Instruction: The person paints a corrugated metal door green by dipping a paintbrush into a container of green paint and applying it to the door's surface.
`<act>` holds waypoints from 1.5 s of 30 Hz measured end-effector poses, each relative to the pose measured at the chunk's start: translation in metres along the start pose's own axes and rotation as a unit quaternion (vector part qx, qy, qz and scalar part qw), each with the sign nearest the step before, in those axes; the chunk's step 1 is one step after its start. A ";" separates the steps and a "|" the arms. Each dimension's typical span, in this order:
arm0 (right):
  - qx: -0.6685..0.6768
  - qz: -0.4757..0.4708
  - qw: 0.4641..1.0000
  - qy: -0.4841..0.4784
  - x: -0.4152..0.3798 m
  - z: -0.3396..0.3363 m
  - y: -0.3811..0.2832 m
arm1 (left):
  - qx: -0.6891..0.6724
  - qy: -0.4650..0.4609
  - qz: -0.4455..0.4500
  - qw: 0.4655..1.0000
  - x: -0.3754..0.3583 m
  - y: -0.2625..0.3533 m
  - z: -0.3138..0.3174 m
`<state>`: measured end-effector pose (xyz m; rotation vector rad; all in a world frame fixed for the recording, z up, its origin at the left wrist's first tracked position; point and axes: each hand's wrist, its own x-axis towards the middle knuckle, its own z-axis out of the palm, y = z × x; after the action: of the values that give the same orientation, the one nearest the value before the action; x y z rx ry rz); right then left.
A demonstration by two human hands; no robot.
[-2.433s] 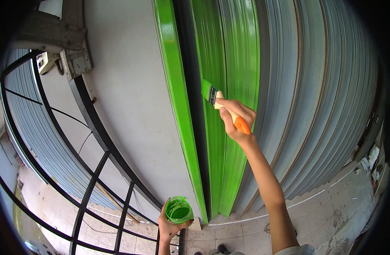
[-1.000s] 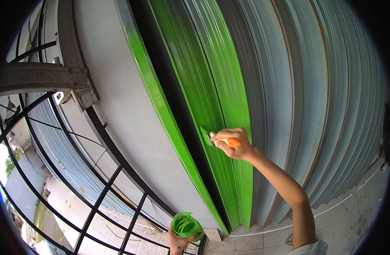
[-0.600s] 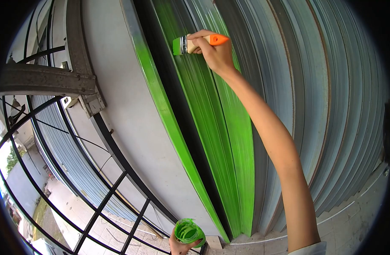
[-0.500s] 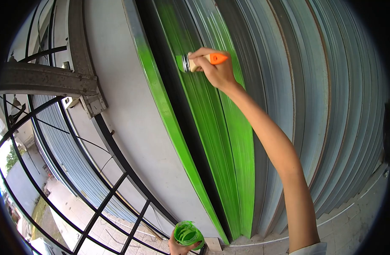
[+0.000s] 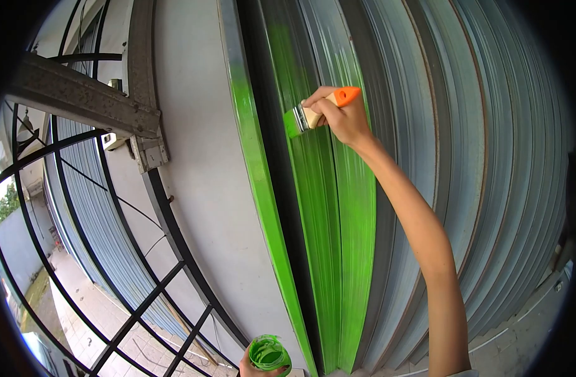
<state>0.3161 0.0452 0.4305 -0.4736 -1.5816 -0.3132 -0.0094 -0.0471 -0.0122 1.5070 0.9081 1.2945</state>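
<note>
My right hand [image 5: 346, 119] grips a paintbrush [image 5: 312, 117] by its pale wooden handle with an orange tip. Its green bristles touch the corrugated metal shutter [image 5: 354, 239], along the left edge of a partly painted fold. Green coats the lower part of this fold, thinning to streaks over bare grey metal higher up. At the bottom of the view, my left hand [image 5: 245, 364] is wrapped around a jar of green paint [image 5: 268, 354], its open mouth facing up and its rim smeared. Most of that hand is cut off by the frame's edge.
A green-painted strip [image 5: 263, 182] borders the white wall [image 5: 197, 151], with a dark gap beside it. Unpainted grey folds [image 5: 464, 157] stretch to the right. On the left stand a black metal grille [image 5: 137, 308] and a thick metal beam [image 5: 87, 94].
The brush has slid a little down the fold and tilted, handle end upward, with my right hand. The camera view has shifted slightly; the left hand still holds the jar.
</note>
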 end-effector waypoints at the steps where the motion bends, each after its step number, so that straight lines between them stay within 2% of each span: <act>1: 0.020 -0.007 0.999 0.027 0.001 0.001 -0.003 | -0.010 0.000 -0.002 1.000 0.001 -0.001 0.000; 2: -0.017 -0.064 0.997 0.049 0.005 0.002 0.003 | -0.021 -0.006 0.001 1.000 0.002 0.000 0.001; 5: -0.039 -0.062 0.997 -0.018 -0.006 0.002 0.000 | 0.021 -0.014 0.040 0.999 0.004 -0.028 -0.015; 6: -0.048 -0.017 0.997 -0.060 -0.008 -0.004 0.002 | 0.017 -0.018 0.038 0.999 0.006 -0.026 -0.014; 10: -0.045 -0.077 0.994 0.070 -0.010 0.002 -0.003 | 0.004 -0.028 0.032 0.999 0.011 -0.017 -0.013; 13: -0.105 -0.087 0.991 0.003 -0.036 0.009 0.006 | -0.002 -0.035 0.030 0.999 0.014 -0.015 -0.016; 14: -0.067 -0.053 0.996 -0.023 -0.042 0.006 0.001 | -0.005 -0.038 0.029 0.999 0.016 -0.015 -0.016; 18: -0.077 -0.115 0.988 0.072 -0.034 0.013 -0.008 | -0.014 -0.052 0.028 0.998 0.022 -0.014 -0.020; 21: -0.125 -0.087 0.988 -0.009 -0.048 0.011 -0.008 | -0.021 -0.065 0.029 0.997 0.025 -0.016 -0.025; 22: -0.099 -0.069 0.992 -0.035 -0.061 0.013 -0.004 | -0.024 -0.071 0.031 0.997 0.026 -0.018 -0.026; 25: -0.128 -0.039 0.989 -0.070 -0.104 0.015 -0.010 | -0.037 -0.083 0.034 0.995 0.026 -0.023 -0.031; 27: -0.132 -0.016 0.988 -0.078 -0.123 0.008 -0.007 | -0.069 -0.083 0.017 0.994 0.023 -0.004 -0.031; 30: -0.110 0.010 0.991 -0.071 -0.110 0.005 -0.012 | -0.056 -0.093 0.013 0.994 0.029 -0.007 -0.036; 33: -0.096 0.010 0.995 -0.007 -0.052 0.012 -0.011 | -0.047 -0.093 0.012 0.995 0.032 -0.009 -0.039; 35: -0.064 -0.017 0.996 0.060 -0.013 0.015 -0.008 | -0.046 -0.091 0.013 0.995 0.033 -0.008 -0.042; 36: -0.121 -0.076 0.986 0.086 0.004 0.015 -0.009 | -0.045 -0.089 0.013 0.995 0.034 -0.007 -0.043; 39: -0.046 -0.072 0.989 0.123 0.020 0.024 -0.014 | -0.043 -0.084 0.012 0.995 0.036 -0.008 -0.048; 43: -0.069 -0.008 0.998 0.003 -0.021 0.019 -0.005 | -0.040 -0.078 0.011 0.996 0.037 -0.007 -0.054; 44: -0.081 -0.017 0.996 -0.023 -0.026 0.016 -0.008 | -0.040 -0.076 0.012 0.996 0.037 -0.007 -0.055; 45: -0.073 -0.026 0.997 -0.008 -0.024 0.016 -0.010 | -0.038 -0.074 0.014 0.996 0.038 -0.007 -0.056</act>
<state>0.2979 0.0416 0.4066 -0.5493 -1.5942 -0.4684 -0.0573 0.0001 -0.0065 1.5383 0.7374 1.2055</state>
